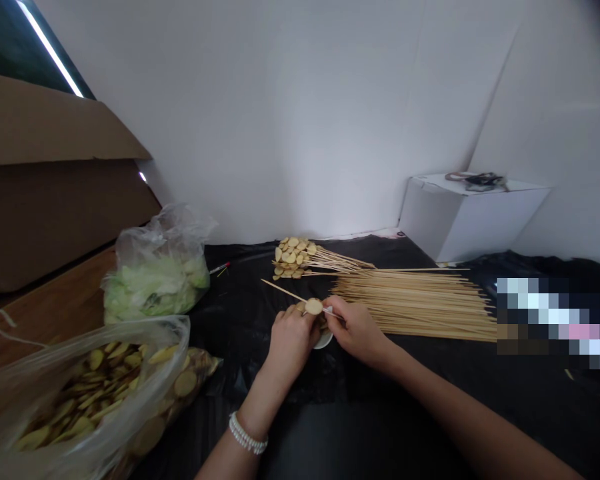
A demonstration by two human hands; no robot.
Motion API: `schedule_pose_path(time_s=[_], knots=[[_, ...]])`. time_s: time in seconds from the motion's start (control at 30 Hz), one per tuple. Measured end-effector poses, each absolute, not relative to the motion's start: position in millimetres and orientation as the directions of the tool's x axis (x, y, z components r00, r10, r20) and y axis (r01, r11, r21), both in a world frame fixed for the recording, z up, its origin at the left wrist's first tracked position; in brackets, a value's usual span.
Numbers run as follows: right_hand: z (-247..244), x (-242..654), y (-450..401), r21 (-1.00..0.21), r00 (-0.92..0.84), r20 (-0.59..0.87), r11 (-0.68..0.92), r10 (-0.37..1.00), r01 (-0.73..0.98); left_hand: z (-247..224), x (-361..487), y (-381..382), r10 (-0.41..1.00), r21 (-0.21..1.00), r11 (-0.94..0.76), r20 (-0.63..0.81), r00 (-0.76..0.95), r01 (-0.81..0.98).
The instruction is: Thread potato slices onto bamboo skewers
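In the middle of the head view, my left hand (291, 335) pinches a round, pale potato slice (314, 306). A thin wooden skewer (283, 289) runs at a slant by the slice, its far end pointing up and left. My right hand (356, 331) is closed around the skewer just right of the slice. Whether the skewer passes through the slice I cannot tell. Beneath both hands a small white dish (324, 342) is partly hidden, with some slices showing in it. Beyond them lies a pile of skewered potato slices (293, 257).
Many bare skewers (420, 303) lie to the right on black sheeting (370, 413). At left are an open plastic bag of potato slices (105, 380) and a knotted bag of pale green vegetables (157, 280). A white box (473, 217) stands at back right, a cardboard box (55, 213) at left.
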State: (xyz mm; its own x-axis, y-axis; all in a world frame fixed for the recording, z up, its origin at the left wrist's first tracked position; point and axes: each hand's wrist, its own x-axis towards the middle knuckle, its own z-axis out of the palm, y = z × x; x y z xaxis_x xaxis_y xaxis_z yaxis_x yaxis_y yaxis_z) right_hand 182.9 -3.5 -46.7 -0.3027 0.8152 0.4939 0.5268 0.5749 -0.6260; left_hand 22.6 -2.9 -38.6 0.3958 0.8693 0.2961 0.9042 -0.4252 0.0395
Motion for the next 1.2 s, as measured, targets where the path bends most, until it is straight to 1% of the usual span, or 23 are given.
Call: schedule_pose_path(time_s=[0.07, 0.13, 0.23, 0.33, 0.43, 0.57, 0.67, 0.73, 0.77, 0.8, 0.87, 0.93, 1.0, 1.03, 1.07, 1.1, 1.13, 1.2], knots=[[-46.2, 183.1, -3.9, -0.632, -0.297, 0.497, 0.574, 0.816, 0.520, -38.3, 21.2, -1.7, 0.822, 0.024, -0.485, 0.354, 0.446, 0.874], [-45.8, 182.4, -5.3, -0.634, -0.309, 0.499, 0.584, 0.810, 0.508, -39.4, 20.0, -0.6, 0.794, 0.023, -0.524, 0.376, 0.478, 0.851], [-46.0, 180.2, -7.6, -0.629, -0.339, 0.492, 0.596, 0.802, 0.499, -42.5, 20.1, 0.0, 0.809, 0.041, -0.520, 0.346, 0.476, 0.853], [-47.3, 178.9, -8.1, -0.620, -0.351, 0.486, 0.599, 0.800, 0.506, -43.3, 22.4, -1.2, 0.866, 0.075, -0.452, 0.277, 0.417, 0.889], [-48.8, 179.3, -7.0, -0.617, -0.352, 0.494, 0.605, 0.795, 0.503, -39.9, 23.4, -2.5, 0.872, 0.068, -0.445, 0.260, 0.415, 0.893], [-49.2, 181.6, -5.5, -0.612, -0.336, 0.499, 0.600, 0.798, 0.515, -35.5, 19.3, -1.1, 0.772, 0.011, -0.549, 0.390, 0.502, 0.835], [-48.0, 183.3, -4.8, -0.609, -0.319, 0.500, 0.589, 0.805, 0.531, -34.1, 15.3, 0.5, 0.695, 0.027, -0.619, 0.486, 0.531, 0.785], [-46.5, 184.5, -4.2, -0.615, -0.302, 0.502, 0.580, 0.810, 0.534, -32.0, 14.2, -0.2, 0.680, 0.091, -0.649, 0.515, 0.522, 0.755], [-45.7, 185.0, -3.7, -0.623, -0.291, 0.505, 0.577, 0.813, 0.529, -30.2, 14.2, -1.2, 0.686, 0.144, -0.660, 0.518, 0.512, 0.738], [-44.9, 185.6, -3.2, -0.634, -0.279, 0.508, 0.572, 0.815, 0.520, -28.0, 14.7, -2.4, 0.698, 0.213, -0.665, 0.516, 0.495, 0.715], [-43.5, 187.0, -1.9, -0.673, -0.244, 0.502, 0.552, 0.830, 0.492, -23.0, 16.6, -5.0, 0.736, 0.393, -0.659, 0.513, 0.441, 0.641], [-42.9, 188.4, -0.1, -0.727, -0.198, 0.474, 0.508, 0.858, 0.461, -18.2, 18.9, -6.6, 0.783, 0.597, -0.621, 0.501, 0.368, 0.508], [-43.5, 189.7, 2.4, -0.783, -0.152, 0.438, 0.459, 0.886, 0.420, -14.5, 20.2, -6.5, 0.842, 0.794, -0.530, 0.450, 0.298, 0.297], [-44.0, 190.3, 3.7, -0.812, -0.137, 0.416, 0.435, 0.899, 0.389, -13.2, 20.2, -5.7, 0.876, 0.874, -0.455, 0.404, 0.265, 0.170], [-44.5, 190.8, 5.0, -0.842, -0.126, 0.389, 0.408, 0.913, 0.353, -12.2, 19.6, -4.5, 0.908, 0.929, -0.368, 0.350, 0.230, 0.041], [-44.9, 191.2, 6.1, -0.874, -0.120, 0.354, 0.374, 0.928, 0.310, -11.7, 18.4, -2.9, 0.936, 0.957, -0.280, 0.290, 0.196, -0.080], [-44.9, 191.5, 6.9, -0.905, -0.121, 0.312, 0.333, 0.942, 0.265, -11.6, 16.8, -0.9, 0.960, 0.962, -0.199, 0.229, 0.161, -0.185], [-43.6, 191.6, 7.2, -0.949, -0.137, 0.230, 0.253, 0.963, 0.189, -13.2, 12.8, 3.7, 0.989, 0.941, -0.079, 0.114, 0.090, -0.329]])
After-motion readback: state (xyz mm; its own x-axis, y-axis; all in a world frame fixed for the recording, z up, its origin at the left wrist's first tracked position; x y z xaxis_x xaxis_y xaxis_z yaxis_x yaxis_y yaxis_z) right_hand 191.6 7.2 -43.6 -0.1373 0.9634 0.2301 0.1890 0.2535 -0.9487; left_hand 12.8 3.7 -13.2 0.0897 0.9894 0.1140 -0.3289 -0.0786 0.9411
